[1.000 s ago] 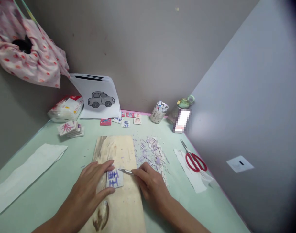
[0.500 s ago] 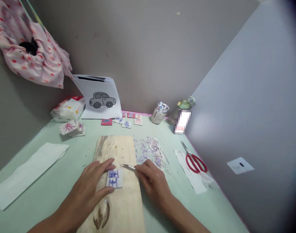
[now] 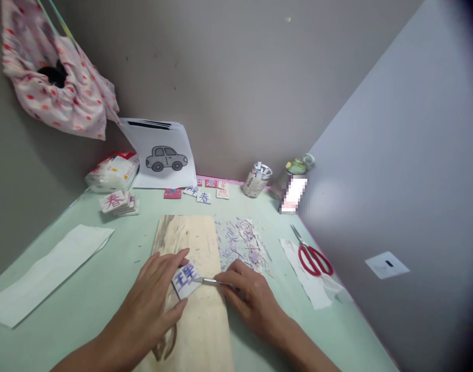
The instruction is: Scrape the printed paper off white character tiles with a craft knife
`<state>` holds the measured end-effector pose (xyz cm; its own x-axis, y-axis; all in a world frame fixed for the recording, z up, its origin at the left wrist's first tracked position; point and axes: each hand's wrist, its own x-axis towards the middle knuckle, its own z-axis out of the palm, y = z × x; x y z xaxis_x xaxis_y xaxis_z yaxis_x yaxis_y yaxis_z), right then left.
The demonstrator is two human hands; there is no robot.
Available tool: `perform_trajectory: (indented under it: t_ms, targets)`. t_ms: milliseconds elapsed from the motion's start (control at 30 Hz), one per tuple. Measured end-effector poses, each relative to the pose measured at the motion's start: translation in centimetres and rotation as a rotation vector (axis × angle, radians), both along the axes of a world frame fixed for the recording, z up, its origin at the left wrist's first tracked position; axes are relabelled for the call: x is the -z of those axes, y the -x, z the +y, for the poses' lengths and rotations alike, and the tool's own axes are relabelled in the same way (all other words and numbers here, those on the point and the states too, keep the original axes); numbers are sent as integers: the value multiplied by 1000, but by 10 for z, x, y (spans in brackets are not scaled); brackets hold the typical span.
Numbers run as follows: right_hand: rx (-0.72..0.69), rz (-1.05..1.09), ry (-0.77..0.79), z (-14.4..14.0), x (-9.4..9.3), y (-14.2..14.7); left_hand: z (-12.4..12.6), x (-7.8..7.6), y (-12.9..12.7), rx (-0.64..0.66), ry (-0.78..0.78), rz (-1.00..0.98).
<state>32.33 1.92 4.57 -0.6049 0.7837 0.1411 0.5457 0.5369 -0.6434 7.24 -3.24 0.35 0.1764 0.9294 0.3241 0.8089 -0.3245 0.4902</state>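
Observation:
A pale wooden board lies lengthwise on the green table in front of me. On it rests a small white block with a blue character drawn on its face. My left hand pins that block down, fingers at its top and bottom edges. My right hand grips a thin metal carving knife whose tip touches the block's right edge. A heap of purple and white shavings lies just right of the board.
Red-handled scissors lie on white paper at right. Stacked blocks with a red character sit at back left, more small blocks by a car drawing. A pen cup, a bottle, a tissue pack and a white strip surround them.
My left hand has turned the block so its character now sits tilted. The knife tip has dropped from the block's upper corner to its right edge.

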Motion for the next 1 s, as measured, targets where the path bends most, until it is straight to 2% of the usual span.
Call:
perform_trajectory:
  t_ms: [167, 300, 400, 500, 600, 700, 833, 1000]
  targets:
    - [74, -4, -22, 6, 2, -5, 0, 2, 7, 12, 3, 35]
    - [-17, 12, 57, 7, 0, -6, -2, 7, 9, -23, 30, 25]
    - [24, -4, 29, 9, -1, -7, -1, 9, 11, -22, 55, 3]
    - [68, 30, 47, 10, -2, -9, 0, 4, 14, 31, 97, -55]
    - [-10, 47, 127, 9, -5, -8, 1, -3, 14, 30, 153, -107]
    - [-38, 19, 128, 8, -6, -7, 2, -9, 14, -4, 194, -145]
    - [-5, 30, 109, 9, -9, -9, 3, -8, 16, 30, 154, -168]
    - [12, 63, 161, 12, -12, -11, 2, -5, 14, 29, 117, -138]
